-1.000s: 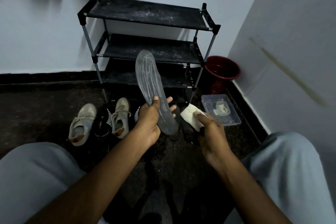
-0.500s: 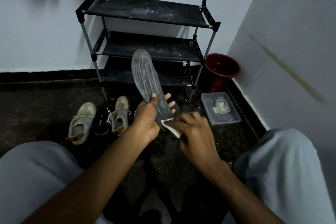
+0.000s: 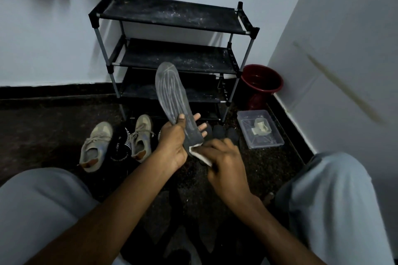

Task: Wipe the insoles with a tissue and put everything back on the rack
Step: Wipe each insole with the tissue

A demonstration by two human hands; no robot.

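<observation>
My left hand [image 3: 172,146] grips a long grey insole [image 3: 172,97] near its heel, toe end pointing up toward the rack. My right hand [image 3: 226,163] holds a white tissue [image 3: 199,155] pressed against the insole's heel end; most of the tissue is hidden under my fingers. The black three-shelf rack [image 3: 172,15] stands against the back wall with bare, dusty shelves. A pair of beige sneakers [image 3: 97,144] sits on the floor in front of it, with striped dark socks [image 3: 121,146] between them.
A clear plastic box [image 3: 259,129] holding folded tissue lies on the floor at the right. A dark red bucket [image 3: 261,82] stands in the corner. Dark items [image 3: 219,131] lie behind my hands. My knees frame the bottom of the view; the white wall is close on the right.
My right hand brought the tissue from beside the insole onto its heel end. The left hand has kept the insole upright, shifting it slightly.
</observation>
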